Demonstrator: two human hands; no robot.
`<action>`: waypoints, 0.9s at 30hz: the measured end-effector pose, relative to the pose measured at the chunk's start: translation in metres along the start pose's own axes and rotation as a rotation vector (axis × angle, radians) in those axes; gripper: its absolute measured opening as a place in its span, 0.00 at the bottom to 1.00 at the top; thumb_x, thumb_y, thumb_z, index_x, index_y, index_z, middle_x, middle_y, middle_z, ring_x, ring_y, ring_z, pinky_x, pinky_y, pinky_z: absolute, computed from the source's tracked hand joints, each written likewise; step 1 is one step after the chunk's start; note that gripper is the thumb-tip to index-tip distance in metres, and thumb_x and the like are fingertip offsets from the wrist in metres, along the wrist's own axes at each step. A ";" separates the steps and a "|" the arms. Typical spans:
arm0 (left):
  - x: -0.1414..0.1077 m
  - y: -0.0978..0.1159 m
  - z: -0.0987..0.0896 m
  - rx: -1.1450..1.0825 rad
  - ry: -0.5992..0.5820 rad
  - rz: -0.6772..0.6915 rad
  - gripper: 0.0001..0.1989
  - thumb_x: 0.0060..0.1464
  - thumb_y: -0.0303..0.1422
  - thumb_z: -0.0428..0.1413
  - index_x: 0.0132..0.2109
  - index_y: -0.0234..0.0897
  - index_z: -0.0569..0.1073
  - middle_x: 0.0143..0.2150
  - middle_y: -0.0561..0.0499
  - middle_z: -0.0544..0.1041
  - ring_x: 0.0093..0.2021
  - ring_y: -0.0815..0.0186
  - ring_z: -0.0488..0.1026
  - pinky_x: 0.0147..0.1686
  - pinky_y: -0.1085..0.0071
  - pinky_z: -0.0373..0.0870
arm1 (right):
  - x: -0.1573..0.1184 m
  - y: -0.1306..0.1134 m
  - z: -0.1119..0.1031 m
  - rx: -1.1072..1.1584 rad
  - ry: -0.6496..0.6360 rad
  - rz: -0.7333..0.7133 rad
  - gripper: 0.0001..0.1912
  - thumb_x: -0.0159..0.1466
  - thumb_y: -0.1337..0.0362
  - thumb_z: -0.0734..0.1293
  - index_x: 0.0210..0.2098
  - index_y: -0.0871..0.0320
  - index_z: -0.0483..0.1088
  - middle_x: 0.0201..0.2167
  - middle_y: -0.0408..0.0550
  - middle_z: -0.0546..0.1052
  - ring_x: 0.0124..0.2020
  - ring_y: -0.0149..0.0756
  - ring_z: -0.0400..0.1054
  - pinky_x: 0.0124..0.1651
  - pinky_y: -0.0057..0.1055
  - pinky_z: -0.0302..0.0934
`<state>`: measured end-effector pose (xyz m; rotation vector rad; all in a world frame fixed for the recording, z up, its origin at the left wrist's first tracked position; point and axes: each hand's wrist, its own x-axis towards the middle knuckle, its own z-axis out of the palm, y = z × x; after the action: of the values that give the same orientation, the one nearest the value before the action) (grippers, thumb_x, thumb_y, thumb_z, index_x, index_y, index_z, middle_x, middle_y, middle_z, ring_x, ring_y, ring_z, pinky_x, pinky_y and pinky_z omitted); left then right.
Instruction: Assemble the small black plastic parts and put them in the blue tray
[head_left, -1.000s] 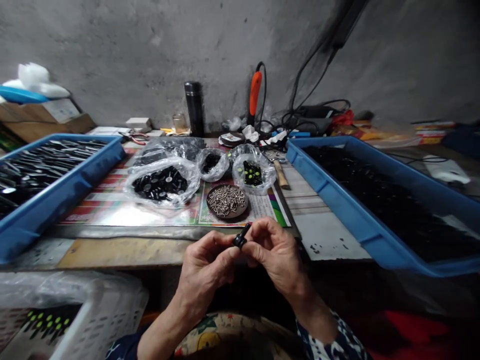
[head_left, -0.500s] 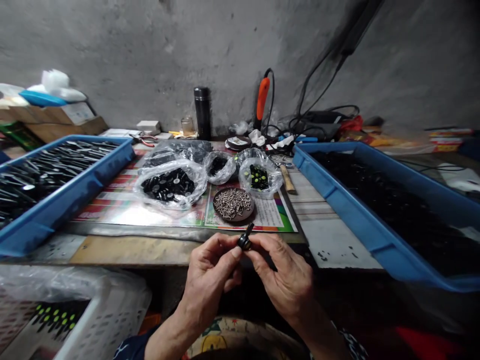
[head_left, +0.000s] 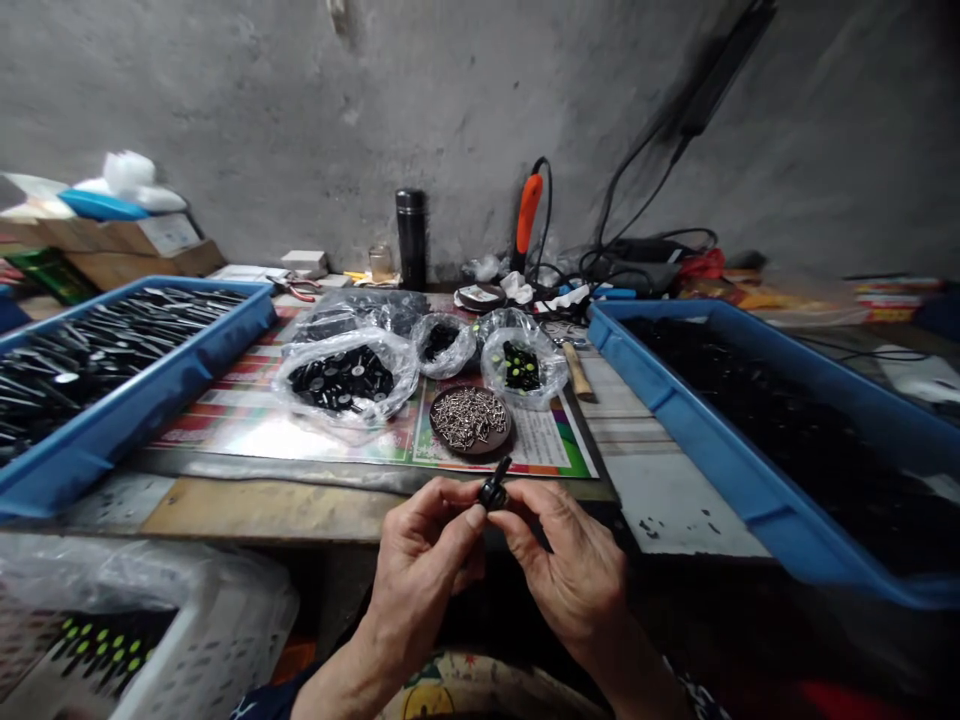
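Head view: a small black part (head_left: pixel 493 491) is clamped between the fingers (head_left: pixel 466 516) of the left hand (head_left: pixel 421 570) and right hand (head_left: pixel 574 570). It is held at lower centre, below a dish of screws (head_left: pixel 471 450).

Reference landmark: the round dark dish of steel screws (head_left: pixel 433 425) on the worn wooden bench (head_left: pixel 255 510). Left of the dish: a clear plastic bag of black discs (head_left: pixel 397 370). Behind it, to the right: a clear plastic bag of green-dotted black parts (head_left: pixel 551 375). Well left of the dish: a shallow blue plastic tray of long black parts (head_left: pixel 217 340). Well right of the dish: a shallow blue plastic tray of black parts (head_left: pixel 720 450). Farther behind the dish: a black cylindrical flask (head_left: pixel 411 238) and an orange-handled corded tool (head_left: pixel 529 210).
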<state>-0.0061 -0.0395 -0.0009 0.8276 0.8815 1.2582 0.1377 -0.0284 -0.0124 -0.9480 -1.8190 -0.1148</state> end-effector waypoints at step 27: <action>-0.005 0.001 -0.004 -0.074 0.034 -0.016 0.16 0.49 0.40 0.69 0.39 0.34 0.79 0.22 0.58 0.68 0.18 0.78 0.60 0.16 0.84 0.55 | 0.002 -0.011 0.007 0.010 0.035 0.028 0.08 0.78 0.61 0.61 0.47 0.58 0.69 0.37 0.47 0.78 0.35 0.36 0.76 0.42 0.25 0.69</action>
<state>-0.0101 -0.0438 -0.0016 0.7412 0.8617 1.2867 0.1255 -0.0316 -0.0101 -0.9593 -1.7719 -0.1042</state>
